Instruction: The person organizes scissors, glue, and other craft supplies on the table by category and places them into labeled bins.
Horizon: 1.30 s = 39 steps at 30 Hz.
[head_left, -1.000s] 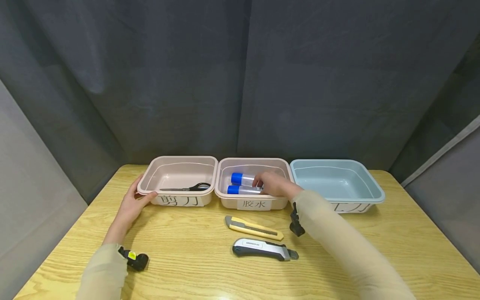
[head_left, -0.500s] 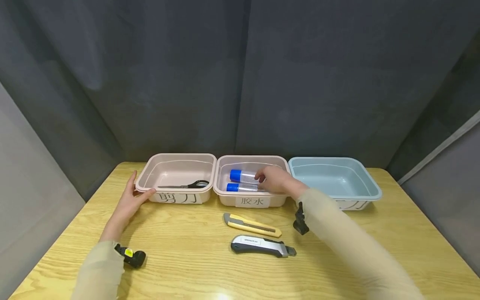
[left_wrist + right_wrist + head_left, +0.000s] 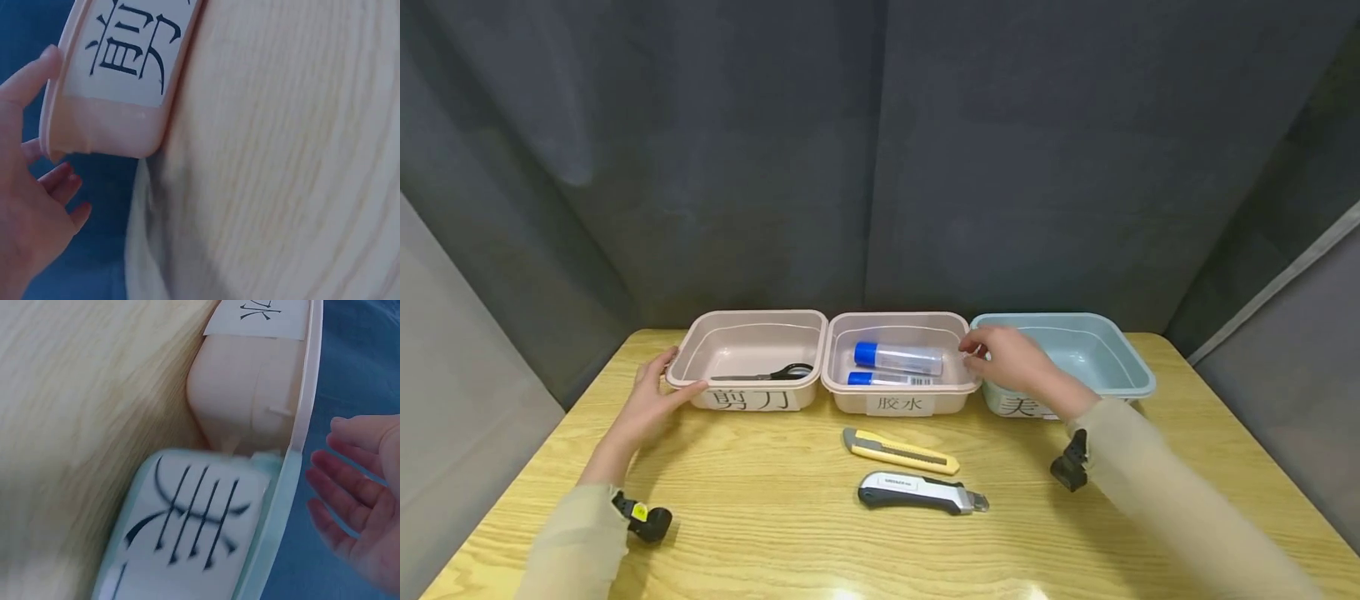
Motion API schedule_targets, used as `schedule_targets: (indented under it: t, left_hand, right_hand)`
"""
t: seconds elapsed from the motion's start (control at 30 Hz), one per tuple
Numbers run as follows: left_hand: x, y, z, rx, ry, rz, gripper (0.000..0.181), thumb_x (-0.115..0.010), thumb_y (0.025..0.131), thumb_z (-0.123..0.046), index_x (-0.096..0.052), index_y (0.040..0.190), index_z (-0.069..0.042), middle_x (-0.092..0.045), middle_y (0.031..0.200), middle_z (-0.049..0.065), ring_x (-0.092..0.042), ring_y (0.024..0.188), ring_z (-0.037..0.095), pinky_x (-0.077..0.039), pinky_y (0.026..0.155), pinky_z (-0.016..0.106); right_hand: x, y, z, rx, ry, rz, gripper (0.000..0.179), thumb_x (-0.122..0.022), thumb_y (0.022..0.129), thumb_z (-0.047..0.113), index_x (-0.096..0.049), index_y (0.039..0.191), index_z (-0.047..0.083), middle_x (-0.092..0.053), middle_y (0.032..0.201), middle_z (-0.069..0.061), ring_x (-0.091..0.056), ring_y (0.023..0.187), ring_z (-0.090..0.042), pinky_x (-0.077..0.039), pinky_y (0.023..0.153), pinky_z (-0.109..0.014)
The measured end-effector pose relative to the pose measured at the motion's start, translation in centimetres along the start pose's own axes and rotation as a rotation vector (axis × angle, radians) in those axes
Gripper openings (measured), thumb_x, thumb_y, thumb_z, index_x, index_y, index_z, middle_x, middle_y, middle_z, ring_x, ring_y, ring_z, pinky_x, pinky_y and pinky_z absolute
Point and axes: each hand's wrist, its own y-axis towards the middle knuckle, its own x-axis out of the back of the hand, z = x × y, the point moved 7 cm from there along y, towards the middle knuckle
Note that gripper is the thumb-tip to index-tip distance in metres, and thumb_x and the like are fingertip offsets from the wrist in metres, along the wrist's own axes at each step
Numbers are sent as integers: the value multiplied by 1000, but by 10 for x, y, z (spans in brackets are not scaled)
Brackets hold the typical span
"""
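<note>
My left hand (image 3: 643, 404) rests at the front-left corner of the left pink bin (image 3: 737, 346), thumb on its front rim and fingers along its outer side. Black-handled scissors (image 3: 793, 372) lie in that bin. Two clear glue tubes with blue caps lie in the middle pink bin (image 3: 850, 402), one tube (image 3: 902, 359) behind the other (image 3: 887, 380). My right hand (image 3: 1011, 358) is over the boundary between the middle bin and the light blue bin (image 3: 1123, 367). Its fingers are loosely bent with nothing between them, as the right wrist view (image 3: 359, 494) also shows.
On the wooden table (image 3: 760, 517), before the middle bin, lie a yellow utility knife (image 3: 898, 452) and a silver-and-black utility knife (image 3: 917, 492). Paper labels with Chinese characters are on the bin fronts. A dark curtain (image 3: 737, 167) hangs behind the table.
My right hand has left the glue tubes and moved right, out toward the light blue bin. My left hand stays at the left bin's corner. The view has shifted slightly.
</note>
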Motion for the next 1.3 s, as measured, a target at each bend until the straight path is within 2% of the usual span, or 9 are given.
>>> schedule_targets:
  t: [0.13, 0.27, 0.43, 0.57, 0.7, 0.83, 0.97, 1.13, 1.3]
  left_hand:
    - [2, 0, -13, -70, 100, -26, 86, -63, 82, -42, -18, 144, -3, -15, 141, 29, -14, 127, 46, -21, 98, 65]
    - [2, -3, -26, -142, 153, -49, 75, -64, 83, -35, -29, 139, 0, -21, 136, 30, -17, 125, 47, -23, 96, 64]
    - [0, -6, -37, -214, 221, -78, 61, -64, 84, -26, -38, 133, 0, -30, 131, 29, -23, 121, 47, -23, 95, 61]
    - [-6, -10, -52, -307, 275, -107, 51, -64, 83, -16, -46, 127, 1, -38, 125, 27, -30, 117, 45, -24, 95, 58]
    - [-15, -13, -73, -398, 328, -124, 43, -64, 82, -12, -53, 121, 0, -47, 120, 21, -39, 113, 40, -29, 93, 55]
    - [-25, -18, -93, -517, 379, -177, 33, -66, 79, -10, -61, 112, -4, -55, 113, 15, -47, 106, 35, -32, 92, 51]
    - [-38, -24, -111, -615, 410, -201, 27, -68, 78, -10, -65, 104, -7, -58, 107, 11, -50, 102, 31, -35, 90, 47]
    - [-58, -31, -131, -709, 436, -174, 24, -70, 77, -13, -67, 100, -9, -60, 102, 6, -53, 97, 27, -39, 86, 43]
    - [-77, -37, -146, -753, 442, -115, 27, -70, 75, -11, -67, 102, -11, -61, 102, 3, -55, 96, 23, -41, 85, 40]
  right_hand:
    - [10, -19, -15, -34, -40, -45, 25, -64, 83, 22, -66, 104, 8, -64, 98, -6, -59, 90, -25, -48, 73, -41]
    - [18, -38, -36, -102, -19, -65, 37, -65, 83, 31, -62, 112, 8, -61, 109, -10, -56, 98, -29, -46, 78, -46]
    - [26, -60, -61, -142, 32, -87, 58, -64, 80, 44, -55, 121, 4, -54, 119, -17, -50, 107, -36, -42, 85, -52]
    - [32, -76, -78, -163, 37, -104, 70, -65, 77, 51, -51, 124, 1, -49, 124, -22, -45, 112, -39, -38, 89, -56]
    - [37, -91, -94, -207, 16, -100, 77, -66, 74, 54, -47, 126, 1, -43, 129, -26, -41, 115, -44, -34, 89, -60]
    - [39, -100, -109, -255, 29, -67, 85, -67, 72, 55, -41, 131, -1, -33, 135, -31, -33, 120, -49, -31, 90, -63]
    - [38, -108, -122, -293, 44, -40, 91, -68, 72, 55, -36, 133, -5, -28, 136, -35, -30, 119, -52, -30, 89, -64]
    - [38, -116, -137, -319, 67, -43, 96, -70, 71, 52, -31, 134, -9, -29, 133, -37, -32, 117, -51, -31, 88, -64]
    - [36, -122, -151, -322, 106, -64, 97, -73, 72, 46, -27, 134, -13, -29, 132, -37, -33, 115, -51, -31, 88, -62]
